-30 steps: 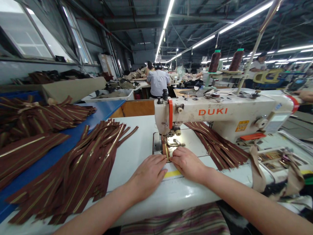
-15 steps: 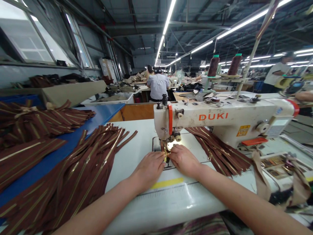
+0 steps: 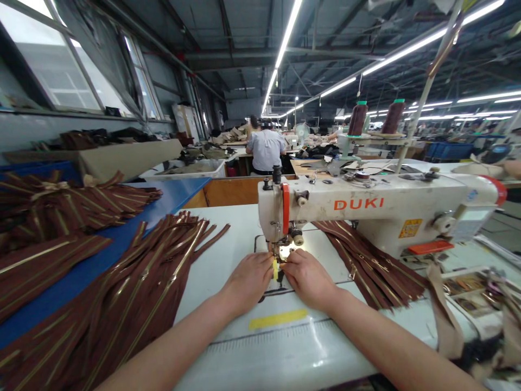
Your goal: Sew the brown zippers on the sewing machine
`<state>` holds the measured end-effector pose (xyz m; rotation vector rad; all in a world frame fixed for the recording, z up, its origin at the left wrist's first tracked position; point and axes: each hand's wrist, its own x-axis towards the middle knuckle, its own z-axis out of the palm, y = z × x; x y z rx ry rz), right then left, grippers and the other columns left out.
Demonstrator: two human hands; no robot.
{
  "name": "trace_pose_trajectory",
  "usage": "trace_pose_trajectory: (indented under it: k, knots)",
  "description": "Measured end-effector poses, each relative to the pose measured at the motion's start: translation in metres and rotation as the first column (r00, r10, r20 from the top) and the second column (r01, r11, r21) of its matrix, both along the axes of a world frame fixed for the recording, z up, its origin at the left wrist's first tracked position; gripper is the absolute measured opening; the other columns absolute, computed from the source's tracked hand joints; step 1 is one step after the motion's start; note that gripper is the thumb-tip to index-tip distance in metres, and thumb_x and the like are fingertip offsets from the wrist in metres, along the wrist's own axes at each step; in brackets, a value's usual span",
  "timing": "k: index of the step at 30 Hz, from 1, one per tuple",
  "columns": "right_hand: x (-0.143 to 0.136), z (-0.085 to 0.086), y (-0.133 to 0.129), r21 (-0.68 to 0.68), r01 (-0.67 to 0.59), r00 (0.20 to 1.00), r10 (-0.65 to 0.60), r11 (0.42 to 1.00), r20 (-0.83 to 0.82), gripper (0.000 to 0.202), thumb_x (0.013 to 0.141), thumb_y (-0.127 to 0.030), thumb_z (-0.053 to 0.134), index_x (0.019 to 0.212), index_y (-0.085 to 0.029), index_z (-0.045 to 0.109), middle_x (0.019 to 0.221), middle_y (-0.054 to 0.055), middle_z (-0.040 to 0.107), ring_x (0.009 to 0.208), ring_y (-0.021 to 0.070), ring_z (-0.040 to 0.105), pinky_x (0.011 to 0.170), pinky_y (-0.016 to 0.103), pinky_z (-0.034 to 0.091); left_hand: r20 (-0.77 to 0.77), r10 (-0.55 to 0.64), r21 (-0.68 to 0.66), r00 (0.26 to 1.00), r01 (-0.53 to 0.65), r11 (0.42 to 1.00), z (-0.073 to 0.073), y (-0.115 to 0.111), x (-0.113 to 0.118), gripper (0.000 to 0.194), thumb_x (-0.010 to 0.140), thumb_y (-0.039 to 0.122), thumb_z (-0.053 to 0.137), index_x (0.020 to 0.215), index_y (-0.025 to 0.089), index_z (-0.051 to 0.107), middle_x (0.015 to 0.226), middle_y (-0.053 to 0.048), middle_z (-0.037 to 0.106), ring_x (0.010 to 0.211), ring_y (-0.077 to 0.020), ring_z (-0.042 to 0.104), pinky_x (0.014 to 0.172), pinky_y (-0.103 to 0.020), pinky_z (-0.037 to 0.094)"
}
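Observation:
At the needle of a white sewing machine (image 3: 311,209), my left hand (image 3: 250,279) and my right hand (image 3: 309,279) sit close together, fingers pinched. Between them, under the presser foot, a small bit of brown zipper (image 3: 271,248) shows; most of it is hidden by the fingers and the foot. My left fingertips are just left of the needle, my right ones just right of it. Left of my left arm lies a large heap of brown zippers with gold teeth (image 3: 134,288). A smaller bundle of brown zippers (image 3: 370,266) rests under the machine's arm, right of my right hand.
More zippers (image 3: 81,203), some tied in a bundle, lie on a blue table (image 3: 179,195) at the left. A parts tray (image 3: 472,296) and beige strips (image 3: 442,304) are at the right. Two brown thread cones (image 3: 358,118) stand behind the machine. A seated person (image 3: 266,149) is farther ahead.
The view has shifted slightly, so the machine appears a little lower. My hands stay at the needle. Less of the brown strip shows at the foot. A standing person at the far right has left the view.

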<state>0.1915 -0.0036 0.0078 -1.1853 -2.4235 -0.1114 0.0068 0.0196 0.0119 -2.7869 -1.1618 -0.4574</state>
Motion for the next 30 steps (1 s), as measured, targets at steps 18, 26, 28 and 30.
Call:
trace_pose_trajectory:
  k: [18, 26, 28, 30]
  knots:
    - [0.003, -0.005, -0.001, 0.012, 0.01, 0.993, -0.008, 1.0, -0.116, 0.021, 0.092, -0.015, 0.05, 0.08, -0.016, 0.067, 0.078, 0.006, 0.057, 0.081, 0.0204, 0.048, 0.072, 0.03, 0.037, 0.034, 0.038, -0.016, 0.999, -0.037, 0.999, -0.002, 0.004, 0.001, 0.024, 0.093, 0.014, 0.041, 0.108, 0.012, 0.06, 0.114, -0.012, 0.064, 0.106, -0.0248, 0.059, 0.096, -0.042, 0.045]
    - [0.003, -0.007, -0.003, 0.001, -0.03, 0.978, 0.029, 1.0, -0.208, 0.021, 0.091, -0.012, 0.048, 0.082, -0.016, 0.067, 0.078, 0.006, 0.058, 0.081, 0.021, 0.049, 0.072, 0.031, 0.039, 0.063, 0.014, -0.078, 0.998, -0.009, 0.997, 0.013, -0.068, -0.035, 0.024, 0.088, 0.014, 0.049, 0.11, 0.016, 0.06, 0.114, -0.007, 0.065, 0.105, -0.0212, 0.058, 0.098, -0.039, 0.044]
    - [0.002, -0.008, -0.003, 0.005, -0.045, 0.977, 0.045, 0.999, -0.207, 0.022, 0.091, -0.012, 0.047, 0.083, -0.015, 0.068, 0.079, 0.007, 0.058, 0.081, 0.0217, 0.049, 0.072, 0.032, 0.039, 0.106, -0.039, -0.145, 0.994, 0.054, 0.988, 0.02, -0.086, -0.041, 0.024, 0.089, 0.015, 0.048, 0.11, 0.018, 0.06, 0.112, -0.005, 0.065, 0.105, -0.0195, 0.058, 0.099, -0.037, 0.043]
    - [0.001, -0.007, -0.005, 0.008, -0.049, 0.979, 0.05, 0.999, -0.196, 0.023, 0.091, -0.011, 0.046, 0.085, -0.014, 0.068, 0.079, 0.007, 0.058, 0.081, 0.0223, 0.049, 0.072, 0.033, 0.04, 0.13, -0.072, -0.159, 0.989, 0.093, 0.983, 0.026, -0.089, -0.041, 0.026, 0.091, 0.013, 0.045, 0.112, 0.018, 0.058, 0.113, -0.005, 0.064, 0.105, -0.0177, 0.058, 0.098, -0.033, 0.043]
